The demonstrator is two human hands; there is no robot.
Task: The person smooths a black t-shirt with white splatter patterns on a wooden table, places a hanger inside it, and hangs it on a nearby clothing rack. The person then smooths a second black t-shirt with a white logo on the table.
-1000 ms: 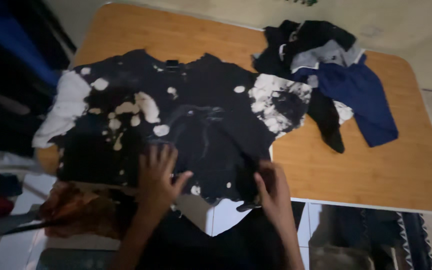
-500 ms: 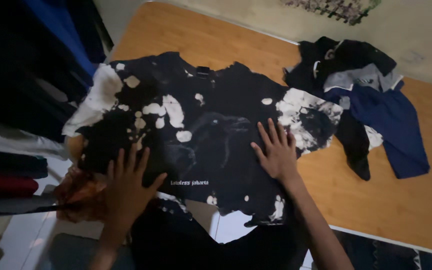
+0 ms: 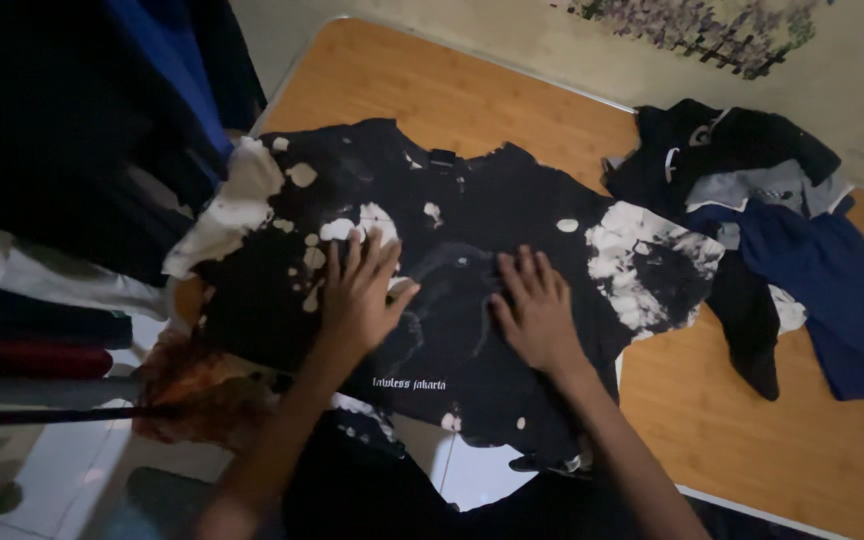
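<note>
Wooden table [image 3: 752, 440] with rounded corners fills most of the view, set against a pale wall. Spread flat across it lies a black T-shirt [image 3: 472, 235] with bleached white blotches, its collar pointing to the far edge and its hem hanging over the near edge, so its long axis runs away from the person; the sleeves reach out to either side. The left hand [image 3: 360, 290] lies flat on the shirt's chest, fingers spread wide, holding nothing. The right hand [image 3: 535, 312] presses flat just beside it, fingers also spread. A heap of dark and blue clothes [image 3: 762, 210] sits at the right, touching the shirt's sleeve.
</note>
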